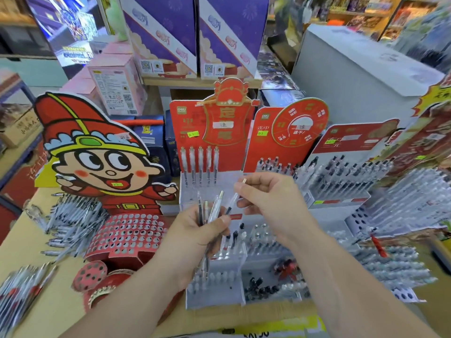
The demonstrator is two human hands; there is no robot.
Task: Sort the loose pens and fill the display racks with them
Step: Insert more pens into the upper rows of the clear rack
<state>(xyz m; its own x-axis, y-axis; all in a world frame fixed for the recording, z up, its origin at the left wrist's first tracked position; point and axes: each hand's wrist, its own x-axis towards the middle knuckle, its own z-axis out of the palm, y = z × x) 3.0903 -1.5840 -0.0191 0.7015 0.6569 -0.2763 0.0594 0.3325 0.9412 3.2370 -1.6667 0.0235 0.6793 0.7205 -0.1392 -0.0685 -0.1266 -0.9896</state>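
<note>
My left hand [195, 232] grips a bunch of several clear pens [210, 208] that fan upward from its fingers. My right hand [271, 198] pinches a single clear pen [235, 195] with a gold tip, held slanted just right of the bunch. Both hands hover above a white stepped rack [214, 276], partly filled with pens. Behind them stands a red-backed rack [207, 132] with a row of upright pens. A loose pile of pens [70, 220] lies on the table at left.
A red cartoon-figure rack [127, 235] with many empty holes stands at left. Fuller racks [341, 176] line the right side. More loose pens [22, 281] lie at bottom left. Purple boxes [170, 35] and a white carton [361, 69] stand behind.
</note>
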